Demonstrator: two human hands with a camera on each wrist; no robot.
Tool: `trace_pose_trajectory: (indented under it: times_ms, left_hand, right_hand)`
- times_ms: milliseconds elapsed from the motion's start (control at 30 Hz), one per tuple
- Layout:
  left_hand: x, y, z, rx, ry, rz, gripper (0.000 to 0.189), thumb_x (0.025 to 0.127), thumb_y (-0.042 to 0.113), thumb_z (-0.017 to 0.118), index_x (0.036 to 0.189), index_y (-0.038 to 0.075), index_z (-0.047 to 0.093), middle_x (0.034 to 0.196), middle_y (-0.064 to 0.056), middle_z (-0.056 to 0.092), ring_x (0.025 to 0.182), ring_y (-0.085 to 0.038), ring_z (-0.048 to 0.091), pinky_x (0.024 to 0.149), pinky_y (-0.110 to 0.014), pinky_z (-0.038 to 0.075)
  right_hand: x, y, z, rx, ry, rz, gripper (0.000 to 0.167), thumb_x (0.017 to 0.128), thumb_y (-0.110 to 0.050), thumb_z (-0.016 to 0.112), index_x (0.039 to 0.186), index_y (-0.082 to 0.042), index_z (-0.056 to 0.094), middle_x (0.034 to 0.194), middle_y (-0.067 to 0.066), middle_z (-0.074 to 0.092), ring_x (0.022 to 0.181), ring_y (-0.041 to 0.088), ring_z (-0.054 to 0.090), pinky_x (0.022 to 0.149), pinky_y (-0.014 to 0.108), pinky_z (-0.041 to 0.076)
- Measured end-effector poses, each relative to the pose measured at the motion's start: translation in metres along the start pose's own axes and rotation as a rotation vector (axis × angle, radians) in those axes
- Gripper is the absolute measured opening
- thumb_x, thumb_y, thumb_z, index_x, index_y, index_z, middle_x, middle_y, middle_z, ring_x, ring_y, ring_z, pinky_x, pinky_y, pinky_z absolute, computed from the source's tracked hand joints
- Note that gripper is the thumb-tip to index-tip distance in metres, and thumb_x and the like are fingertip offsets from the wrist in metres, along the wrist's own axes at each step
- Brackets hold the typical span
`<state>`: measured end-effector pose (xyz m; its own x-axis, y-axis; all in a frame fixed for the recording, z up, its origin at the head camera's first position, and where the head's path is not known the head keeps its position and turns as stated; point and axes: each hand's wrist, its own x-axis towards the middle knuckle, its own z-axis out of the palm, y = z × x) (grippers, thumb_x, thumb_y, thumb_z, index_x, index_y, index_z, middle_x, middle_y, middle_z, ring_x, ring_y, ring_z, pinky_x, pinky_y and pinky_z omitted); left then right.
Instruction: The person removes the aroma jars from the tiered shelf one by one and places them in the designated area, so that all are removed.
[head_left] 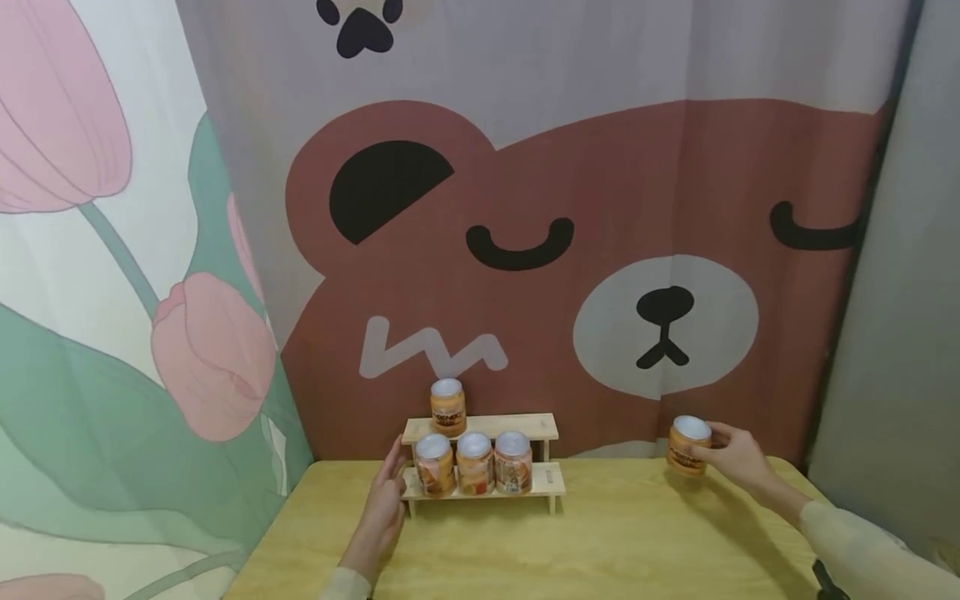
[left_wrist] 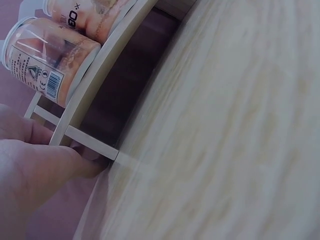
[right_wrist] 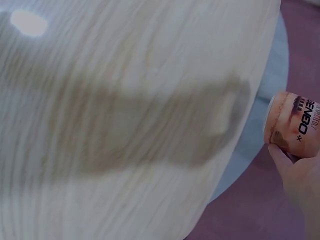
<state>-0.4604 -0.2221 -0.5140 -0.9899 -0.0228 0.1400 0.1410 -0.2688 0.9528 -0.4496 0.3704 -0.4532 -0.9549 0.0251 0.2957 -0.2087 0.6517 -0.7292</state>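
A two-step wooden display stand stands on the table. One orange can with a pale top sits at the left of its upper step. Three similar cans line the lower step, the leftmost can showing its barcode in the left wrist view. My left hand grips the stand's left end; in the left wrist view, the thumb and a finger go round the lower step's end. Off to the right, my right hand holds another orange can upright above the table, its dark lettering visible in the right wrist view.
The yellow wood-grain table runs back to a curtain printed with a brown bear. A tulip-print curtain hangs on the left, and a grey wall is at the right. The right arm casts a shadow on the tabletop.
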Motion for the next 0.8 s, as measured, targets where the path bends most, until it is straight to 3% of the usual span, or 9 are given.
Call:
trace_pose_trajectory:
  times_ms: [267, 367, 533, 800]
  left_hand:
    - [0.000, 0.001, 0.001, 0.004, 0.012, 0.011, 0.087, 0.087, -0.019, 0.026, 0.165, 0.019, 0.015, 0.165, -0.028, 0.007, 0.149, -0.044, -0.004, 0.108, -0.069, -0.004]
    - [0.002, 0.002, 0.003, 0.012, 0.007, 0.029, 0.087, 0.087, -0.019, 0.026, 0.165, 0.018, 0.016, 0.165, -0.027, 0.010, 0.149, -0.043, -0.001, 0.108, -0.067, -0.003]
    - [0.002, 0.002, 0.003, 0.046, 0.003, 0.041, 0.085, 0.089, -0.018, 0.025, 0.165, 0.018, 0.014, 0.164, -0.028, 0.010, 0.146, -0.043, 0.005, 0.102, -0.061, 0.009]
    - [0.000, 0.002, 0.000, 0.086, 0.013, 0.028, 0.083, 0.092, -0.016, 0.026, 0.165, 0.020, 0.014, 0.164, -0.027, 0.010, 0.143, -0.041, 0.012, 0.099, -0.060, 0.016]
  right_hand:
    - [0.000, 0.030, -0.018, -0.083, 0.067, 0.034, 0.082, 0.091, -0.036, 0.077, 0.138, 0.022, 0.044, 0.123, 0.039, 0.059, 0.110, 0.049, 0.059, 0.072, 0.036, 0.052]
    - [0.002, 0.041, -0.024, -0.123, 0.109, 0.031, 0.080, 0.091, -0.037, 0.077, 0.134, 0.023, 0.047, 0.119, 0.039, 0.061, 0.108, 0.051, 0.060, 0.076, 0.044, 0.052]
    - [0.004, 0.057, -0.029, -0.179, 0.163, 0.044, 0.082, 0.090, -0.043, 0.075, 0.131, 0.023, 0.049, 0.119, 0.039, 0.061, 0.108, 0.054, 0.057, 0.081, 0.058, 0.048]
    - [0.000, 0.071, -0.031, -0.202, 0.217, 0.116, 0.085, 0.090, -0.049, 0.073, 0.131, 0.021, 0.049, 0.123, 0.042, 0.056, 0.107, 0.062, 0.049, 0.084, 0.065, 0.041]
